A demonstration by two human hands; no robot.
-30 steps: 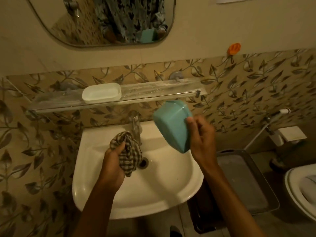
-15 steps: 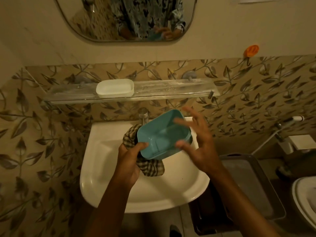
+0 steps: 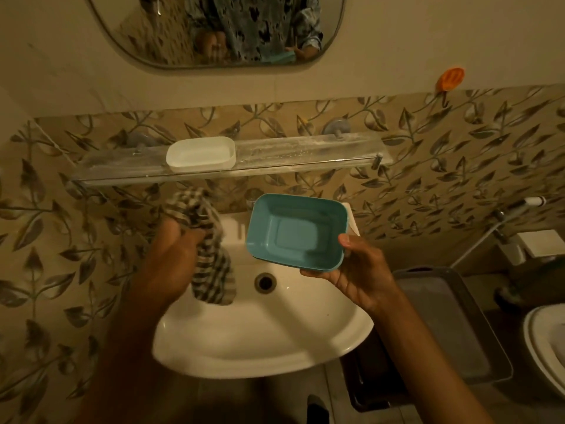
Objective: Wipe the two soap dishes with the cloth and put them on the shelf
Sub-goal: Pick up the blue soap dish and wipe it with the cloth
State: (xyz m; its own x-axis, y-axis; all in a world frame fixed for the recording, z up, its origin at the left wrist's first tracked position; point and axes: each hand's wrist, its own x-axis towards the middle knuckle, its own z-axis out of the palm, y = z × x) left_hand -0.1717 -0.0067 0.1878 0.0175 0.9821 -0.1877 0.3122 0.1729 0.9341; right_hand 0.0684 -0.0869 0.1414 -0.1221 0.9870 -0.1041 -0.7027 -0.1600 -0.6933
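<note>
My right hand (image 3: 357, 270) holds a teal soap dish (image 3: 296, 232) by its near right corner, thumb on the rim, its hollow facing up above the sink. To its left, my left hand (image 3: 171, 258) grips a bunched checked cloth (image 3: 211, 258), which hangs down over the basin and is apart from the teal dish. A white soap dish (image 3: 201, 153) stands upright on the glass shelf (image 3: 305, 156), left of the shelf's middle.
A white washbasin (image 3: 260, 338) with a drain lies under both hands; its tap is mostly hidden behind the teal dish. A mirror (image 3: 214, 29) hangs above. A grey tray (image 3: 443, 319) and a toilet (image 3: 547, 347) are at the right, with an orange hook (image 3: 451, 78) on the wall.
The teal dish passed from lying on the cloth in my left hand to my right hand's grip, now hollow up. My left hand drew the cloth away to the left.
</note>
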